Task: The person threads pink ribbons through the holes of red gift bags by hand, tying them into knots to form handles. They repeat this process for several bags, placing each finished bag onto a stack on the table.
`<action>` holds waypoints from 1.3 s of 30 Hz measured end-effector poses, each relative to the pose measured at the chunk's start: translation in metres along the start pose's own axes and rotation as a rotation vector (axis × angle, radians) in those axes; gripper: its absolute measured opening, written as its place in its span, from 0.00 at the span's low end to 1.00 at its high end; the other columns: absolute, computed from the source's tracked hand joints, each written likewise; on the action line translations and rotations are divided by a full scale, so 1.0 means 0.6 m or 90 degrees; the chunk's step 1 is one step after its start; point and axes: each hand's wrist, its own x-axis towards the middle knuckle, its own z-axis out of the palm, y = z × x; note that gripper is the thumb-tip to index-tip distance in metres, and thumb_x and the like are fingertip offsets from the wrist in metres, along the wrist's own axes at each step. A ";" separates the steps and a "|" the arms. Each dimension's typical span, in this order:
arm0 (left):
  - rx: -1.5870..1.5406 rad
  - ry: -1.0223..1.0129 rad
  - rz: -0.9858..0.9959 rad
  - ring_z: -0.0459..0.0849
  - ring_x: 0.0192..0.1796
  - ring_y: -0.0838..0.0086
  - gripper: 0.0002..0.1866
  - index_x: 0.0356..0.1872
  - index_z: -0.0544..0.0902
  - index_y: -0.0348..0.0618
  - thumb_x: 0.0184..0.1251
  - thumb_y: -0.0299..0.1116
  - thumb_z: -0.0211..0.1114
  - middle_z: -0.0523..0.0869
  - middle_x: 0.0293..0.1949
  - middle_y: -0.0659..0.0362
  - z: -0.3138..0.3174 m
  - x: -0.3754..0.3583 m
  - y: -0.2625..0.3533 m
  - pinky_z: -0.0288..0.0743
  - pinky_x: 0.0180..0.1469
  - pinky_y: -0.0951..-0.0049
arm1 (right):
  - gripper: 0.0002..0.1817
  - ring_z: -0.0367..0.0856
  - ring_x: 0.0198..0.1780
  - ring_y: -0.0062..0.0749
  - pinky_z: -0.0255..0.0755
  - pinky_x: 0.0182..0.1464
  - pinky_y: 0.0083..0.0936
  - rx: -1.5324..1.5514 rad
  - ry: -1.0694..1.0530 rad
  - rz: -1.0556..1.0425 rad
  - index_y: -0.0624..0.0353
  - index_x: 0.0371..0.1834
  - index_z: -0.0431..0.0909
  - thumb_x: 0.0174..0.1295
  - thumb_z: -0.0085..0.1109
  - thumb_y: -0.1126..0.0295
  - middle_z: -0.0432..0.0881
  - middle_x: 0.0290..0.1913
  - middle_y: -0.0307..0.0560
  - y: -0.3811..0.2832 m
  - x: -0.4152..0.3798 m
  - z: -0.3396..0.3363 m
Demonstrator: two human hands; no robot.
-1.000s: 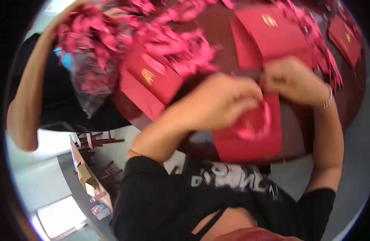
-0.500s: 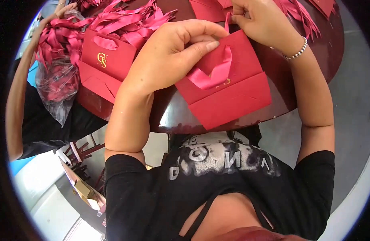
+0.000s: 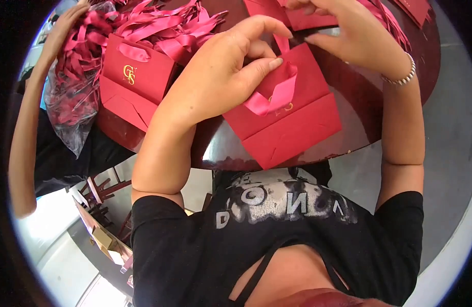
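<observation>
A red paper gift bag lies at the near edge of the table, its pink ribbon handle looped over the front and partly covering a gold mark. My left hand grips the bag's top edge, thumb in front, index finger raised by a second ribbon; its other fingers are partly hidden. My right hand is off the bag, above and right of it. Its thumb and fingers are apart with nothing visible between them, close to another red bag at the top.
Left of my forearm stands a red bag with gold letters. Behind it is a heap of pink ribbons, with a clear plastic bag beside it. Another person's arm reaches in at far left. More ribbons lie upper right.
My right hand has let go of the ribbon by the bag's top edge and moved up and right, its fingers opening. My left index finger has lifted slightly.
</observation>
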 end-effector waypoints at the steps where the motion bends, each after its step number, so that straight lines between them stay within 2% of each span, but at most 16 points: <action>1: 0.002 0.018 -0.003 0.80 0.41 0.87 0.19 0.65 0.72 0.37 0.75 0.21 0.59 0.85 0.38 0.64 0.001 0.001 -0.005 0.74 0.44 0.84 | 0.08 0.83 0.35 0.46 0.76 0.39 0.34 0.018 0.000 -0.061 0.64 0.35 0.80 0.57 0.68 0.74 0.82 0.31 0.52 -0.003 0.001 -0.001; 3: -0.003 0.035 -0.009 0.81 0.42 0.86 0.18 0.63 0.72 0.37 0.75 0.21 0.59 0.85 0.39 0.63 -0.001 0.003 -0.017 0.75 0.44 0.83 | 0.12 0.83 0.44 0.40 0.77 0.46 0.29 0.137 -0.247 -0.195 0.64 0.39 0.79 0.51 0.70 0.77 0.83 0.42 0.48 0.037 0.003 -0.039; 4: -0.011 0.035 -0.012 0.82 0.43 0.85 0.17 0.62 0.72 0.37 0.75 0.21 0.59 0.85 0.40 0.62 -0.003 0.006 -0.022 0.75 0.45 0.83 | 0.15 0.82 0.49 0.44 0.77 0.50 0.32 0.165 -0.317 -0.199 0.63 0.40 0.80 0.48 0.71 0.78 0.82 0.48 0.48 0.036 -0.001 -0.038; 6: -0.030 0.022 -0.017 0.82 0.46 0.84 0.17 0.62 0.71 0.37 0.75 0.21 0.59 0.86 0.42 0.61 -0.005 0.006 -0.026 0.75 0.48 0.83 | 0.06 0.81 0.34 0.46 0.76 0.38 0.37 0.138 -0.216 -0.200 0.61 0.32 0.77 0.55 0.66 0.74 0.79 0.31 0.48 0.033 -0.027 -0.006; 12: -0.075 0.001 0.001 0.82 0.53 0.82 0.19 0.65 0.70 0.36 0.76 0.22 0.58 0.86 0.47 0.59 -0.001 0.003 -0.029 0.75 0.56 0.80 | 0.07 0.83 0.40 0.42 0.78 0.41 0.35 0.018 -0.187 -0.263 0.57 0.32 0.77 0.53 0.66 0.72 0.77 0.36 0.44 0.026 -0.029 -0.005; 17: -0.127 -0.016 -0.026 0.82 0.53 0.83 0.20 0.66 0.70 0.36 0.77 0.25 0.59 0.85 0.46 0.60 -0.004 -0.007 -0.016 0.75 0.56 0.80 | 0.07 0.82 0.36 0.35 0.78 0.34 0.31 -0.104 -0.145 -0.301 0.54 0.29 0.75 0.51 0.64 0.69 0.76 0.36 0.41 0.020 -0.035 -0.004; 20: -0.189 0.049 0.019 0.80 0.48 0.86 0.16 0.62 0.73 0.37 0.77 0.28 0.61 0.83 0.44 0.64 0.005 -0.009 -0.027 0.74 0.51 0.82 | 0.07 0.81 0.34 0.32 0.77 0.32 0.28 -0.155 -0.111 -0.317 0.53 0.28 0.75 0.51 0.63 0.67 0.76 0.36 0.40 0.018 -0.038 0.007; 24: -0.155 0.048 -0.066 0.77 0.43 0.89 0.07 0.49 0.80 0.37 0.77 0.29 0.63 0.82 0.40 0.69 -0.007 -0.015 0.009 0.72 0.45 0.86 | 0.07 0.81 0.33 0.33 0.77 0.32 0.29 -0.165 -0.073 -0.334 0.54 0.28 0.75 0.51 0.63 0.68 0.76 0.36 0.40 0.011 -0.036 0.007; 27: -0.135 -0.002 -0.096 0.76 0.38 0.89 0.05 0.42 0.83 0.38 0.75 0.29 0.65 0.81 0.36 0.69 -0.007 -0.016 0.010 0.71 0.39 0.85 | 0.06 0.82 0.35 0.36 0.77 0.32 0.31 -0.051 -0.078 -0.272 0.58 0.27 0.76 0.50 0.65 0.72 0.77 0.35 0.42 0.008 -0.036 0.015; 29: -0.130 -0.039 -0.109 0.77 0.35 0.89 0.05 0.40 0.84 0.37 0.74 0.28 0.67 0.82 0.33 0.69 0.000 -0.018 0.004 0.72 0.36 0.84 | 0.07 0.83 0.36 0.39 0.77 0.33 0.32 0.075 -0.181 -0.227 0.60 0.26 0.75 0.49 0.65 0.75 0.78 0.34 0.43 0.012 -0.038 0.008; 32: -0.115 -0.058 -0.080 0.77 0.32 0.88 0.05 0.40 0.85 0.36 0.71 0.27 0.69 0.82 0.30 0.68 0.012 -0.018 0.003 0.72 0.32 0.82 | 0.05 0.83 0.35 0.41 0.75 0.36 0.31 0.245 -0.260 -0.151 0.63 0.26 0.76 0.52 0.64 0.80 0.81 0.34 0.46 0.019 -0.027 -0.017; 34: 0.027 -0.023 0.101 0.84 0.32 0.72 0.07 0.40 0.85 0.37 0.62 0.23 0.71 0.85 0.32 0.60 0.016 -0.025 0.005 0.78 0.35 0.73 | 0.04 0.82 0.35 0.39 0.75 0.38 0.30 0.318 -0.256 -0.117 0.63 0.27 0.77 0.55 0.64 0.80 0.82 0.35 0.48 0.029 -0.012 -0.037; 36: 0.163 -0.023 0.255 0.86 0.33 0.61 0.09 0.40 0.86 0.38 0.58 0.23 0.72 0.86 0.34 0.54 0.022 -0.029 0.018 0.81 0.37 0.66 | 0.04 0.84 0.39 0.33 0.77 0.43 0.30 0.370 -0.215 -0.038 0.65 0.38 0.82 0.61 0.64 0.78 0.85 0.36 0.49 0.049 -0.015 -0.050; 37: 0.155 -0.042 0.254 0.86 0.38 0.50 0.10 0.39 0.86 0.40 0.54 0.25 0.73 0.86 0.37 0.49 0.032 -0.039 0.029 0.83 0.40 0.60 | 0.07 0.84 0.41 0.36 0.76 0.45 0.30 0.454 -0.214 0.056 0.67 0.40 0.83 0.59 0.64 0.77 0.85 0.38 0.51 0.041 -0.021 -0.055; 38: 0.232 -0.079 0.295 0.88 0.38 0.53 0.10 0.38 0.85 0.38 0.53 0.26 0.73 0.87 0.39 0.50 0.034 -0.045 0.043 0.84 0.39 0.59 | 0.11 0.83 0.42 0.38 0.75 0.47 0.30 0.537 -0.209 0.153 0.70 0.41 0.84 0.57 0.63 0.76 0.85 0.41 0.52 0.031 -0.026 -0.060; 39: 0.215 -0.096 0.351 0.88 0.37 0.54 0.11 0.37 0.85 0.38 0.52 0.27 0.72 0.88 0.40 0.49 0.039 -0.048 0.046 0.84 0.37 0.59 | 0.12 0.84 0.43 0.39 0.76 0.48 0.30 0.512 -0.256 0.089 0.70 0.43 0.84 0.57 0.64 0.75 0.86 0.42 0.53 0.033 -0.020 -0.061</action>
